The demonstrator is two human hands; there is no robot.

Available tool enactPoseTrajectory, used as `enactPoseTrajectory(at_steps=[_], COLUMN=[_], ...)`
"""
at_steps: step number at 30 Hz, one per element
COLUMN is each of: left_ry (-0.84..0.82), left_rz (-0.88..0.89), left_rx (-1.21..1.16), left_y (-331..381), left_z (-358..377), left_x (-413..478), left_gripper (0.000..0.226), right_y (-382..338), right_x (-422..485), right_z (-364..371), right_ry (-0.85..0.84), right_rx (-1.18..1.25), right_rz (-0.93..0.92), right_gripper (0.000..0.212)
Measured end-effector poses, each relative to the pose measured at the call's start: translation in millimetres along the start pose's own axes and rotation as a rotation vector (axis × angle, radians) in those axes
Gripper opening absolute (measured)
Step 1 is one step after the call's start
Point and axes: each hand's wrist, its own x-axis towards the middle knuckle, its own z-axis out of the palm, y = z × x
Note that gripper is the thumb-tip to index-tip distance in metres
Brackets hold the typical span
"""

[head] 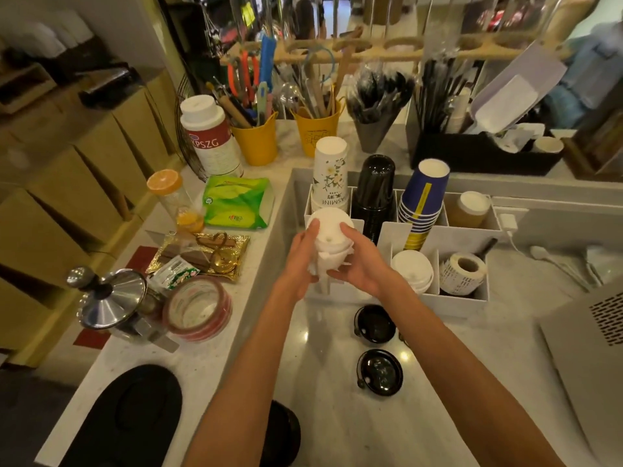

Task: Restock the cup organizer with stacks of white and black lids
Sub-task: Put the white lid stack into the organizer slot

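Both my hands hold a tall stack of white lids (329, 241) over the front left slot of the white cup organizer (451, 303). My left hand (301, 256) grips its left side and my right hand (359, 261) grips its right side. Another stack of white lids (412, 269) sits in the middle front slot. Two black lids (375, 323) (380, 372) lie loose on the counter in front of the organizer. The back slots hold floral white cups (330, 173), black cups (374, 193) and blue cups (423, 203).
A roll of labels (463, 273) fills the front right slot. Left of the organizer are tape rolls (197, 310), a metal press pot (111, 303), a gold tray (202, 256) and a green tissue pack (237, 202). A grey machine (590, 348) stands at right.
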Motion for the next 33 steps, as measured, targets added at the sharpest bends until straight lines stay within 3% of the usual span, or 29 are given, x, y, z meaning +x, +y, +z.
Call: enactPoseTrajectory(at_steps=[12, 19, 28, 33], left_ry=[-0.090, -0.057, 0.030, 0.069], left_rz=[-0.086, -0.099, -0.066, -0.064], left_rx=[-0.026, 0.015, 0.057, 0.104], left_y=[1.1, -14.0, -25.7, -31.9], left_z=[-2.1, -8.5, -16.3, -16.8], left_x=[29.8, 49.6, 60.8, 68.3], left_gripper=[0.047, 0.056, 0.048, 0.055], right_y=[-6.9, -2.0, 12.4, 16.8], right_x=[14.4, 21.6, 34.4, 40.7], right_z=[-0.2, 1.5, -5.1, -8.2], right_ry=[0.107, 0.196, 0.254, 0.315], right_rx=[-0.027, -0.175, -0.275, -0.377], right_rz=[0.042, 0.037, 0.028, 0.019], right_gripper=[0.060, 0.041, 0.053, 0.050])
